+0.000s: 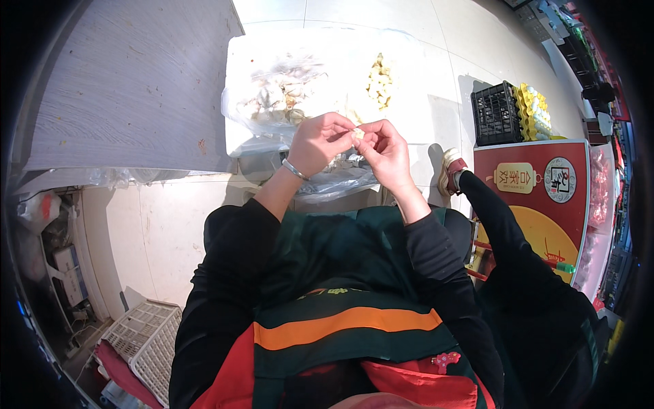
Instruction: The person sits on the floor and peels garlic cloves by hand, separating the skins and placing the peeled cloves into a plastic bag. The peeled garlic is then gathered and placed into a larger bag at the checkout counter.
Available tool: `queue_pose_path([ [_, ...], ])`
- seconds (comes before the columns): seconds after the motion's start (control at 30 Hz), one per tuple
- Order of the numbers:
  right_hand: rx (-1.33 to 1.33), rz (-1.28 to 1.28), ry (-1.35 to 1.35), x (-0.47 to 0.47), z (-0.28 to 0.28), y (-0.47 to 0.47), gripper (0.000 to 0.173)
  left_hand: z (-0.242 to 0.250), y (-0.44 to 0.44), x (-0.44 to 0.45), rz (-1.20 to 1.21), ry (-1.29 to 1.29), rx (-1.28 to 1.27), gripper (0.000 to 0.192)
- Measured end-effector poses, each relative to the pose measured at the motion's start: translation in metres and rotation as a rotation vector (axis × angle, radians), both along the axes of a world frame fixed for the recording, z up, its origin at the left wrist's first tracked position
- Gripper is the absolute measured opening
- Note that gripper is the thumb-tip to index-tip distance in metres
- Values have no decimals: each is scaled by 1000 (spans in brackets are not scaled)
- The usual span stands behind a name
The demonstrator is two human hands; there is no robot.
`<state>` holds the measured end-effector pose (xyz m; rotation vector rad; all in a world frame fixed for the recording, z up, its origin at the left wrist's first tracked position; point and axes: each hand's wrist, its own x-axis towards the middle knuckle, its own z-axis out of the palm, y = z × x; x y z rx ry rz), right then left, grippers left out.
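Note:
Between the fingertips of both hands is a small pale garlic clove. My left hand, with a silver bracelet at the wrist, pinches it from one side. From the other side, the thumb and fingers of my right hand grip it. Beyond my left hand, unpeeled garlic bulbs lie in clear plastic on a brightly lit white surface. A heap of yellowish peeled cloves sits farther to the right. Below my hands, a clear plastic bag holds whitish scraps, partly hidden by my wrists.
A grey wood-grain panel stands at the left. Another person's leg is close on my right, beside a red printed box. Behind are a black crate and yellow egg trays. A white basket sits lower left.

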<state>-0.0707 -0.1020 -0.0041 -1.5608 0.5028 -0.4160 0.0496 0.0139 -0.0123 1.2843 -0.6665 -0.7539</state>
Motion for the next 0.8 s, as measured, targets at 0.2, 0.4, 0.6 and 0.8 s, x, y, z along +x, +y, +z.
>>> queue_pose_path([
  [0.2,-79,-4,-11,0,-4,3,16,9,3,-6,125,-382,81,9],
  [0.4,172,12,-71,0,3,1,15,9,5,0,95,-298,167,10],
  [0.6,-33,14,-18,0,4,-1,20,5,1,0,95,-257,37,13],
  [0.8,-249,-52,-58,4,-5,3,19,11,6,1,49,-312,93,14],
])
